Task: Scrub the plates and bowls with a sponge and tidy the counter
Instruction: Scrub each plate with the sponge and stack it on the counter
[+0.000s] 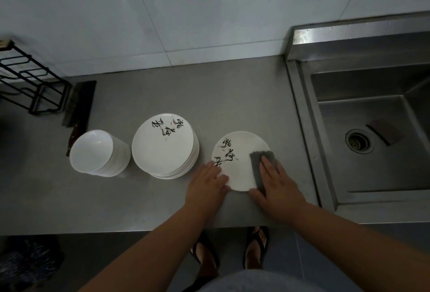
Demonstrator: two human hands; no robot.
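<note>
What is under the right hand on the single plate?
A grey sponge lies flat under the right hand, on the plate. Its far edge and near corner show; its middle and the plate surface beneath are covered.

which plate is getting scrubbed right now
The lone plate nearest the sink: the right hand presses a grey sponge on it and the left hand steadies its edge. The other plates sit stacked to its left.

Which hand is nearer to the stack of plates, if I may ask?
Left. The left hand sits just right of the stack of plates; the right hand presses the sponge farther right.
</note>
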